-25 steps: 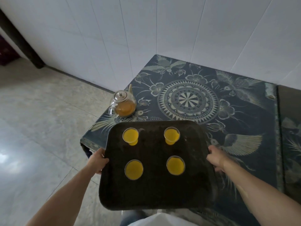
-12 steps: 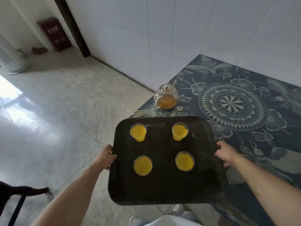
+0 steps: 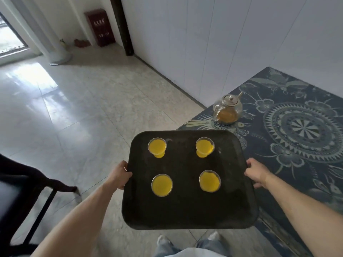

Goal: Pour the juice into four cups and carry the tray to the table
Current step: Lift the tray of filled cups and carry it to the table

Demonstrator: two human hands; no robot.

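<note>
I hold a black tray [image 3: 185, 210] in the air in front of me, mostly over the floor. My left hand [image 3: 119, 174] grips its left edge and my right hand [image 3: 257, 172] grips its right edge. Several clear cups of orange juice stand on it: far left cup [image 3: 157, 147], far right cup [image 3: 205, 146], near left cup [image 3: 161, 184], near right cup [image 3: 209, 181]. A glass teapot [image 3: 228, 110] with some juice left stands on the patterned blue table [image 3: 300, 127] behind the tray.
A pale tiled floor [image 3: 74, 115] spreads to the left. A black chair [image 3: 22, 191] stands at the lower left. A white tiled wall runs behind the table; a dark red cabinet [image 3: 100, 26] and a white column [image 3: 53, 43] stand far back.
I have turned left away from the blue table with the tray. The teapot and table slid to the right of view, and more floor, the chair and the doorway came into sight.
</note>
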